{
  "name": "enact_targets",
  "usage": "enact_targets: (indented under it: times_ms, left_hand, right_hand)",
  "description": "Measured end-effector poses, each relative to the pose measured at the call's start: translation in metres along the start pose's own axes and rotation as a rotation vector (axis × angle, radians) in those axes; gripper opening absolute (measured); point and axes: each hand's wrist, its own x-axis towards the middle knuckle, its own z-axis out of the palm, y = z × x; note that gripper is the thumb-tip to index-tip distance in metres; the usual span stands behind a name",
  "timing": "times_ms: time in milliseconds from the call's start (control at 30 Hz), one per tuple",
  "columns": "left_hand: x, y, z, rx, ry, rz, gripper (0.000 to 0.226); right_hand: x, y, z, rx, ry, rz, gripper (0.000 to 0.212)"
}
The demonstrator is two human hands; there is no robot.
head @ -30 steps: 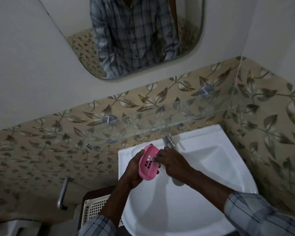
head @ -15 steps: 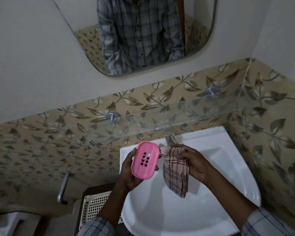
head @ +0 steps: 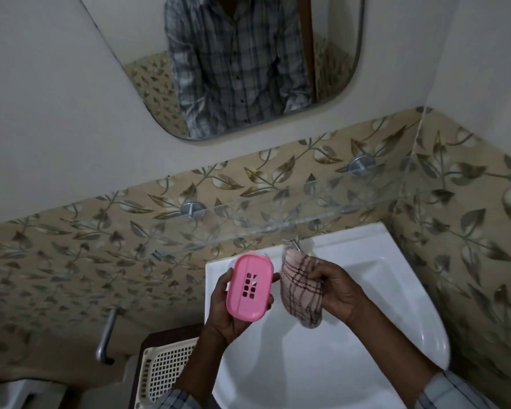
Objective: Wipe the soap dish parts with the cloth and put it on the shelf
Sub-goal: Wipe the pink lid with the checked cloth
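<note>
A pink oval soap dish part with a block of small drain holes faces me, held upright over the left rim of the white sink. My left hand grips it from behind and below. Beside it, my right hand clutches a pale checked cloth, which hangs down over the basin. Cloth and dish are close together but apart. The clear glass shelf runs along the tiled wall just above both hands.
The white sink fills the lower middle, with a metal tap at its back. A cream perforated basket sits at the lower left and a metal bar juts from the leaf-patterned wall. A mirror hangs above.
The cloth has come off the dish and now hangs beside it in my right hand. The dish has turned to face me flat on.
</note>
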Motion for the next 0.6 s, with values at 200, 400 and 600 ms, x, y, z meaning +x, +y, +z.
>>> enact_targets:
  times_ms: [200, 400, 600]
  left_hand:
    - [-0.006, -0.027, 0.001, -0.083, 0.172, 0.070, 0.079]
    - [-0.009, -0.063, -0.007, -0.070, 0.206, 0.107, 0.065]
    - [-0.005, -0.033, 0.010, 0.013, 0.184, 0.041, 0.069]
  right_hand:
    - [-0.010, 0.009, -0.002, 0.404, -0.071, -0.032, 0.055]
    - [-0.019, 0.024, -0.018, 0.612, -0.180, -0.236, 0.060]
    - [-0.027, 0.025, -0.065, 0.444, -0.181, -0.159, 0.077]
